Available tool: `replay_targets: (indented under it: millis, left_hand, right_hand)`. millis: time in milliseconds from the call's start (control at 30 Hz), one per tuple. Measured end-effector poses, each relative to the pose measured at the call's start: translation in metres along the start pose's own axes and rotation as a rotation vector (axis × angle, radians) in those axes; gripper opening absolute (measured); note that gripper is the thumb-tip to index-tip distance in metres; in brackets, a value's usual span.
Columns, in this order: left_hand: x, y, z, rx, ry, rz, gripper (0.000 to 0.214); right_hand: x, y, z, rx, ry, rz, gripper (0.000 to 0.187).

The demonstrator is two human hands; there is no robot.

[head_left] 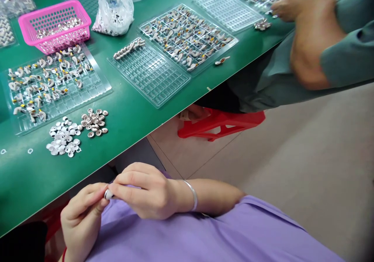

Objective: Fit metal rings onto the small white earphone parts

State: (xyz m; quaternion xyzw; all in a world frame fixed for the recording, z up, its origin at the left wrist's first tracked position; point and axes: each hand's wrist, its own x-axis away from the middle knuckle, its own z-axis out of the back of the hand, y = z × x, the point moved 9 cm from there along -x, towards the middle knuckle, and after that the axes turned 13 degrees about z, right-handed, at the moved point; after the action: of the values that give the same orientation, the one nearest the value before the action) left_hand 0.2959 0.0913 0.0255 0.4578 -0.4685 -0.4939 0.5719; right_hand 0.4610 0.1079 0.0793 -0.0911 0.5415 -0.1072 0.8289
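My left hand [84, 215], a red cord at its wrist, pinches a small white rounded part [108, 194] with a dark edge between thumb and forefinger. The fingertips of my right hand [146, 192], which wears a silver bangle, close on the other side of that same part. Both hands are held above my lap, just off the table's edge; the fingers partly hide the part. Nearest on the table lie a pile of small white round caps [64, 137] and a pile of brownish cup-shaped pieces [94, 122].
A clear tray [99, 84] holds curved grey-white parts with yellow bits. Behind it stand a pink basket [25, 26] and a plastic bag [115, 8] of small pieces. Further trays [157, 86] line the green table [125, 110]. A co-worker's arm [312, 47] and a red stool [228, 123] are at right.
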Motion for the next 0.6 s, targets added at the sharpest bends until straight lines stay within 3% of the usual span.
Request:
replay_targets:
  millis: [267, 433, 600]
  left_hand:
    - [0.003, 0.006, 0.0, -0.04, -0.044, -0.065, 0.037]
    - [0.007, 0.022, -0.005, -0.169, -0.049, -0.182, 0.046]
    - [0.015, 0.032, -0.006, -0.286, -0.024, -0.31, 0.053]
  right_hand:
    - [-0.006, 0.005, 0.005, -0.023, 0.037, -0.049, 0.016]
    - [-0.006, -0.001, 0.004, -0.011, 0.011, 0.033, 0.02]
    - [-0.007, 0.001, 0.006, -0.017, 0.018, 0.006, 0.02]
